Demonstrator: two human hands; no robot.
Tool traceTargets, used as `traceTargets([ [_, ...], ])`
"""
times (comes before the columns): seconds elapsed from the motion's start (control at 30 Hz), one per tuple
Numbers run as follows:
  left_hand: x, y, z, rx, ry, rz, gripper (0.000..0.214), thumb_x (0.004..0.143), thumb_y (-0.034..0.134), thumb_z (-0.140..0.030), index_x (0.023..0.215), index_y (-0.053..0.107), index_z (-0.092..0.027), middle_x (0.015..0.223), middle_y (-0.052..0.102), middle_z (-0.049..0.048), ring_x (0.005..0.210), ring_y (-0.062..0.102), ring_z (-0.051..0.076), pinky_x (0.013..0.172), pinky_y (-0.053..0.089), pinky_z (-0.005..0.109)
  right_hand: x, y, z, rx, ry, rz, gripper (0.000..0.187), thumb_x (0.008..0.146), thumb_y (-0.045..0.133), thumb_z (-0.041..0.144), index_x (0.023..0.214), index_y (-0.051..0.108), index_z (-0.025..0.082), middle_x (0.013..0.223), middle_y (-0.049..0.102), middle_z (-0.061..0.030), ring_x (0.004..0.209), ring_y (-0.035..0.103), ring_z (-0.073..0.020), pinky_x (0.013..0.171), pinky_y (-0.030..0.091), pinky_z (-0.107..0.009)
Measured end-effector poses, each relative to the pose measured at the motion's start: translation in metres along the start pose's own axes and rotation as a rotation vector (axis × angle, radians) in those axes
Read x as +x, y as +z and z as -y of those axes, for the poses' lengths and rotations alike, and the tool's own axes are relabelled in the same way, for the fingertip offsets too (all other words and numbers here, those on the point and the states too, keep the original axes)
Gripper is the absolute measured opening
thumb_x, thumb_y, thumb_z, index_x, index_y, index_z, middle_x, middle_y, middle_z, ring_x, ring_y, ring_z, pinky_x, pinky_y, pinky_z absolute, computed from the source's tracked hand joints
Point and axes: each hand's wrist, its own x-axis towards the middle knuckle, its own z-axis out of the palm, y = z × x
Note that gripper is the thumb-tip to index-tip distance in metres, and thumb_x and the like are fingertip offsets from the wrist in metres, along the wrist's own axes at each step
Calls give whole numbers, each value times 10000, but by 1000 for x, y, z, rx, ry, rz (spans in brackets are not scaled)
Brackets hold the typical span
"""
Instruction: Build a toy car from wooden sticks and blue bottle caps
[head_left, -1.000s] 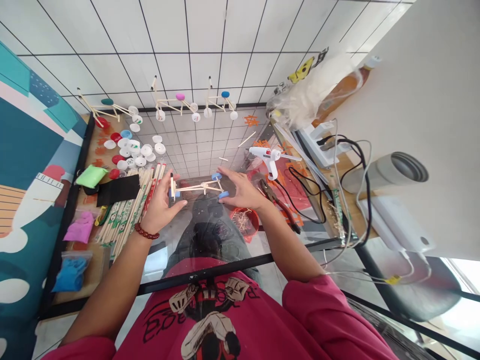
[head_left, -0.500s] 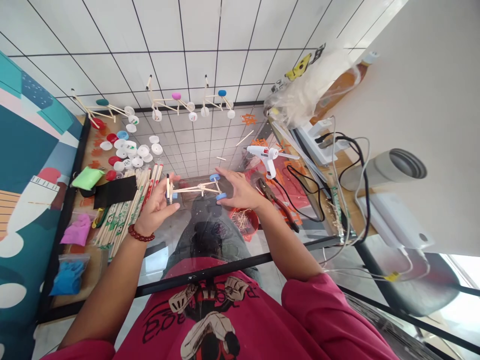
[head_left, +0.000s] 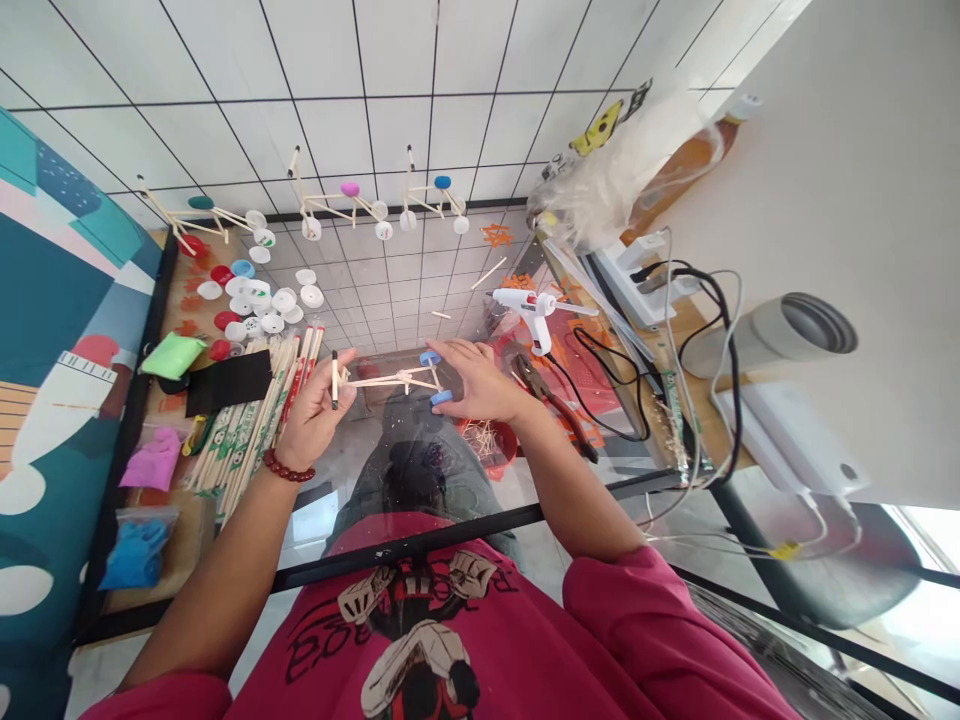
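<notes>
A small tricycle model made of wooden sticks, with blue bottle-cap wheels, is held level between my hands above the glass table. My left hand pinches its front end, just behind the black-tipped handlebar. At the other end, my right hand grips the two blue rear wheels between thumb and fingers. My left fingers mostly hide the front wheel. Three similar models stand along the far edge, including one with a pink seat.
Bottle caps, bundled chopsticks and coloured clay bags lie at left. A white glue gun, its black cord and pliers are at right. A red bowl of stick pieces is below my right hand.
My left thumb and fingers have closed in on the front of the tricycle model. Its handlebar has tilted and now shows more upright. My right hand stays nearly where it was.
</notes>
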Motion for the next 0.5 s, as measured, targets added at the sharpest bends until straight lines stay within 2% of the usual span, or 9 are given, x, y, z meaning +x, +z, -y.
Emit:
traceTargets([
  [0.13, -2, -2, -1, -74, -1, 85, 742, 826, 761, -525, 1472, 526, -247, 1559, 521, 148, 1449, 492, 320, 1212, 409, 497, 0, 0, 1, -25, -4, 6, 1025, 695, 855, 363, 1589, 368, 239, 1503, 553, -186, 1408, 464, -406, 1136, 284, -625],
  [0.27, -3, -3, 1, -65, 25, 98, 871, 766, 831, -487, 1520, 457, -259, 1573, 498, 166, 1466, 477, 340, 1199, 430, 515, 0, 0, 1, -7, 2, 3, 1062, 685, 863, 372, 1601, 340, 244, 1530, 526, -183, 1414, 461, -409, 1144, 282, -624],
  [0.37, -3, -2, 2, -96, 25, 102, 833, 794, 804, -495, 1518, 462, -266, 1574, 499, 160, 1467, 475, 337, 1204, 425, 517, 1, 0, 0, 9, 2, 6, 1059, 695, 862, 383, 1604, 334, 253, 1541, 522, -173, 1431, 449, -406, 1154, 277, -618],
  [0.5, -5, 4, 0, -126, 25, 56, 663, 890, 701, -511, 1479, 519, -265, 1534, 555, 134, 1437, 511, 309, 1212, 412, 502, 1, 3, 0, 10, -4, 11, 1050, 698, 869, 409, 1598, 350, 256, 1533, 538, -169, 1438, 448, -399, 1162, 267, -609],
])
